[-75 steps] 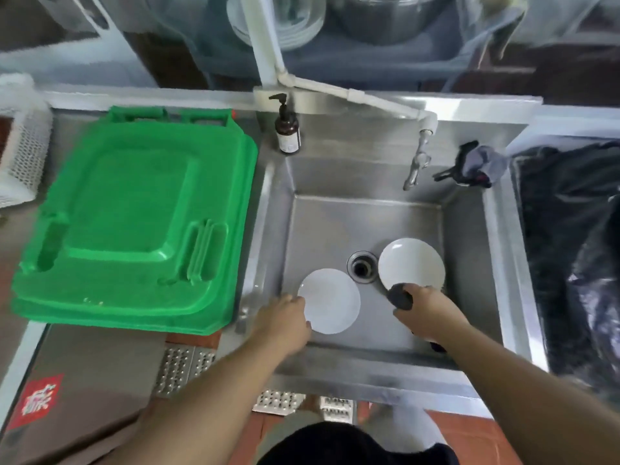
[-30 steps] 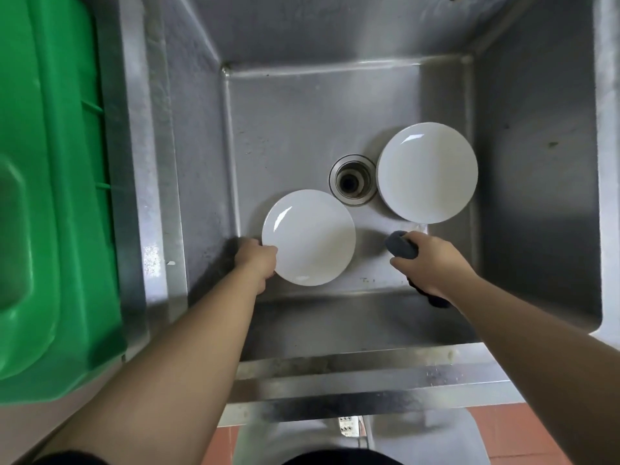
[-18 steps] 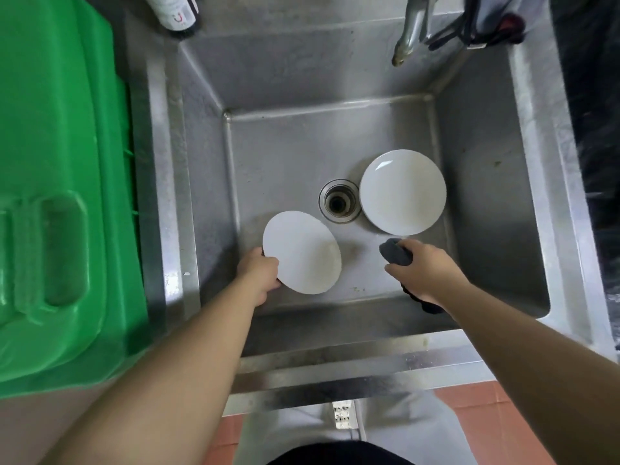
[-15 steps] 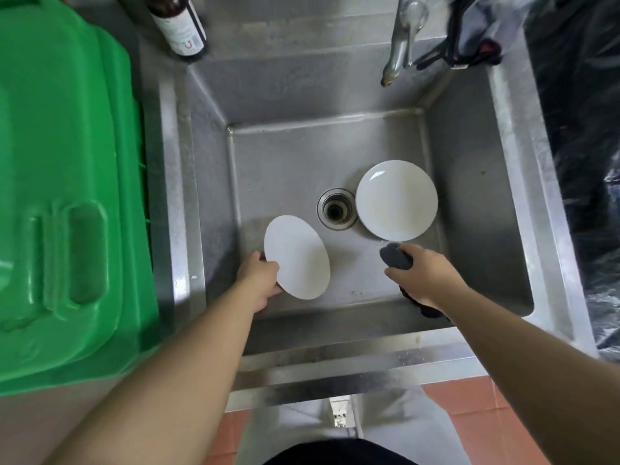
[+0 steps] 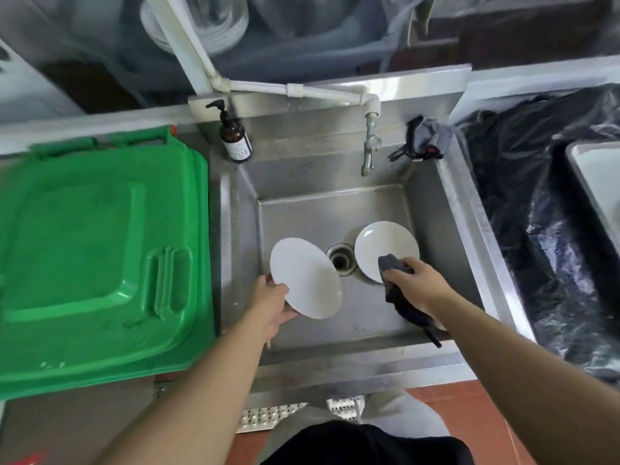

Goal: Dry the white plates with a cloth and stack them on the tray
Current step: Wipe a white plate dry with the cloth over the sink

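Two white plates are in the steel sink [image 5: 432, 213]. My left hand [image 5: 270, 305] grips the left white plate [image 5: 305, 278] by its near-left rim and holds it tilted, lifted off the sink floor. The second white plate [image 5: 382, 246] lies flat to the right of the drain [image 5: 340, 260]. My right hand [image 5: 417, 285] grips a dark grey cloth [image 5: 391, 265]; the cloth's top overlaps the near edge of that plate and its tail hangs below my wrist. A pale tray [image 5: 600, 186] shows at the far right edge.
A large green bin lid [image 5: 94, 250] covers the counter left of the sink. A brown pump bottle [image 5: 235, 139] stands at the sink's back left corner, the tap [image 5: 369, 152] at the back. A bundle of cloth [image 5: 426, 139] sits at the back right. Black plastic sheeting [image 5: 543, 229] covers the right side.
My left hand has tipped the left plate up off the sink floor and raised it. My right hand with the cloth has come up over the right plate's near edge. The view has pulled back.
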Available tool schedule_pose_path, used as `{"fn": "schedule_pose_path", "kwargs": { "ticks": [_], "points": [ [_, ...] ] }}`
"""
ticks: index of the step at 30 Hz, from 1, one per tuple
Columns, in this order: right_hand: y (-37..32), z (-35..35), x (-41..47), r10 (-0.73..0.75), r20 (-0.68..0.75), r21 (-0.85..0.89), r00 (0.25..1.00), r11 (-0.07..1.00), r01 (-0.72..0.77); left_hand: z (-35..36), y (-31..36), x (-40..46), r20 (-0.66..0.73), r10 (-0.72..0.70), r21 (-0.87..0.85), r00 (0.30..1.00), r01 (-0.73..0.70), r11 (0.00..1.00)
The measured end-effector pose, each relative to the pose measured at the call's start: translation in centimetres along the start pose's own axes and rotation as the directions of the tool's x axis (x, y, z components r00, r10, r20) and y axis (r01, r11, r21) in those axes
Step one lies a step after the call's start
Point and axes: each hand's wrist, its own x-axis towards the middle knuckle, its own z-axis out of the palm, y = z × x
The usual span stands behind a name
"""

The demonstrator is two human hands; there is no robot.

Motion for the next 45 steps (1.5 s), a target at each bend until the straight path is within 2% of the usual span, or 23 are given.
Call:
{"fn": "schedule_pose_path", "kwargs": {
  "ticks": [4, 7, 11, 15, 19, 21, 23, 25, 27, 29, 32, 34, 37, 39, 45],
  "points": [
    [-2.3, -1.9, -2.0, -0.009, 0.073, 0.201, 0.997, 0.979, -0.006, 1.1, 1.8, -3.7, 0.042, 0.094, -0.061, 0.995, -0.091, 0.994],
    [-3.9, -3.7, -3.4, -0.091, 0.11, 0.294, 0.99, 0.954, 0.055, 2.1, 2.6, -6.4, 0.034, 0.158, -0.107, 0.987, -0.154, 0.982],
    [-6.2, -6.6, -4.9, -0.248, 0.088, 0.261, 0.965, 0.941, 0.218, 4.0, 3.4, -10.1, -0.002, 0.253, -0.19, 0.968, -0.249, 0.95],
    [-9.0, -9.6, -6.0, -0.466, 0.099, 0.162, 0.879, 0.879, 0.448, 5.6, 4.4, -13.1, -0.02, 0.345, -0.235, 0.938, -0.34, 0.91],
    [-11.7, -11.1, -7.3, -0.687, 0.102, -0.019, 0.719, 0.721, 0.692, 6.9, 6.0, -15.7, 0.009, 0.428, -0.246, 0.904, -0.413, 0.877],
    [-12.7, -11.6, -8.0, -0.787, 0.087, -0.179, 0.611, 0.591, 0.786, 7.4, 7.0, -16.8, 0.041, 0.47, -0.229, 0.882, -0.449, 0.863],
    [-14.0, -12.4, -8.5, -0.883, 0.035, -0.325, 0.468, 0.433, 0.841, 7.7, 8.1, -17.8, 0.077, 0.517, -0.198, 0.853, -0.495, 0.846],
    [-15.5, -13.6, -9.0, -0.943, 0.016, -0.463, 0.334, 0.289, 0.838, 8.0, 9.4, -18.8, 0.125, 0.571, -0.178, 0.812, -0.547, 0.818],
    [-17.1, -14.7, -9.4, -0.965, 0.007, -0.606, 0.262, 0.204, 0.769, 8.2, 10.7, -19.9, 0.171, 0.621, -0.188, 0.764, -0.594, 0.782],
    [-18.3, -15.2, -10.0, -0.978, -0.036, -0.691, 0.206, 0.174, 0.702, 8.3, 12.0, -20.9, 0.203, 0.663, -0.209, 0.721, -0.629, 0.749],
    [-19.5, -15.0, -11.2, -0.983, -0.145, -0.706, 0.114, 0.183, 0.684, 8.2, 13.6, -22.1, 0.216, 0.718, -0.266, 0.661, -0.668, 0.695],
    [-20.0, -14.6, -12.0, -0.966, -0.232, -0.681, 0.113, 0.244, 0.69, 8.1, 14.6, -22.7, 0.207, 0.747, -0.316, 0.632, -0.679, 0.663],
    [-19.6, -13.5, -13.1, -0.929, -0.308, -0.601, 0.205, 0.357, 0.715, 7.7, 16.1, -23.4, 0.166, 0.771, -0.358, 0.615, -0.691, 0.628],
    [-18.5, -12.1, -14.3, -0.916, -0.305, -0.541, 0.26, 0.391, 0.745, 7.4, 16.9, -23.7, 0.15, 0.783, -0.369, 0.604, -0.7, 0.611],
    [-17.5, -8.9, -17.4, -0.978, -0.097, -0.445, 0.185, 0.209, 0.871, 6.4, 16.6, -24.6, 0.227, 0.789, -0.293, 0.571, -0.733, 0.614]
  ]
}}
